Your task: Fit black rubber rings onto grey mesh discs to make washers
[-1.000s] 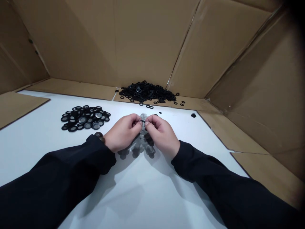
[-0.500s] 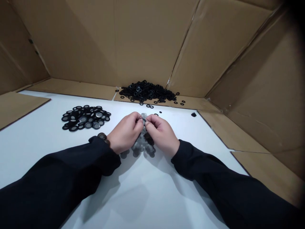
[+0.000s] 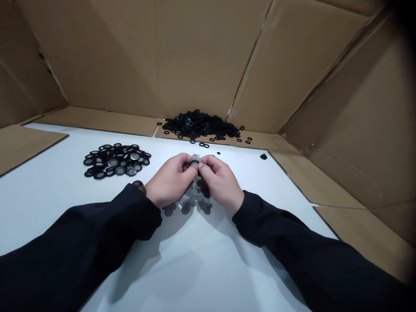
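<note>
My left hand (image 3: 175,178) and my right hand (image 3: 221,178) meet at the middle of the white table. Between their pinched thumbs and fingers is a black rubber ring (image 3: 194,162), partly hidden by the fingertips. Whether a mesh disc sits inside that ring I cannot tell. Below the hands lie several loose grey discs (image 3: 186,206), spread over the table and partly covered by the fingers. Farther left is a pile of black rings with grey centres (image 3: 118,162).
A heap of black rings (image 3: 198,123) rests on cardboard (image 3: 130,123) against the back wall, with a few stray rings in front. One small black piece (image 3: 263,156) lies to the right. Tall cardboard walls (image 3: 208,52) enclose the white table (image 3: 201,268) at the back and sides.
The black ring has tilted slightly between my fingertips and shows a little more of its upper edge. Both hands stay in nearly the same place.
</note>
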A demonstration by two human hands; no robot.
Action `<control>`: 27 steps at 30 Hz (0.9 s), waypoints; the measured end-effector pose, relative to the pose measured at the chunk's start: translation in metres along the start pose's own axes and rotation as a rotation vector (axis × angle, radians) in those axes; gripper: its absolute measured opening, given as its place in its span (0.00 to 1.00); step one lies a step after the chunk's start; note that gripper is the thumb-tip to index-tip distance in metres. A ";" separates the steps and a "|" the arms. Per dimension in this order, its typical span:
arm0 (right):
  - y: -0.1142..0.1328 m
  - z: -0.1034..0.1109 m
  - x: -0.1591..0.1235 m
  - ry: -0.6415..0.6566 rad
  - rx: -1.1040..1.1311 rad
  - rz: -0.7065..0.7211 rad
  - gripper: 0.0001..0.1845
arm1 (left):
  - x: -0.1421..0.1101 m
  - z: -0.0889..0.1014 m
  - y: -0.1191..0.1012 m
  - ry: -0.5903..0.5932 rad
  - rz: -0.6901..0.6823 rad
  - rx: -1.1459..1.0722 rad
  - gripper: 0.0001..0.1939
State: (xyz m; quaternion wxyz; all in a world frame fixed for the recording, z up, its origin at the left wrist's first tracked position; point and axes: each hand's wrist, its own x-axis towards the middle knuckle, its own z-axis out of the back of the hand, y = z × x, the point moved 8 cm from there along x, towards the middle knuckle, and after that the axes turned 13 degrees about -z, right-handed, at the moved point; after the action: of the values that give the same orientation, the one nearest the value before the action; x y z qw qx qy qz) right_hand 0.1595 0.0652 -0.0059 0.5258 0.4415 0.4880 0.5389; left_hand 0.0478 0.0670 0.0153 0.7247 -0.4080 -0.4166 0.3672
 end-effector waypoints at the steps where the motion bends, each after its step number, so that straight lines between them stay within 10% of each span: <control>1: -0.001 0.000 0.000 0.008 0.014 -0.002 0.09 | 0.000 0.000 0.001 -0.009 0.014 -0.022 0.05; 27: 0.006 -0.001 -0.005 0.016 -0.084 0.096 0.08 | 0.000 -0.001 0.014 0.045 0.104 -0.263 0.08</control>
State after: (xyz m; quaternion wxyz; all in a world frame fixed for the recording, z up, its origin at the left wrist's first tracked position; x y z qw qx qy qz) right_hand 0.1576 0.0601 0.0001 0.5134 0.4379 0.4472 0.5871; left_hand 0.0464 0.0727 0.0023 0.6542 -0.5286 -0.4230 0.3370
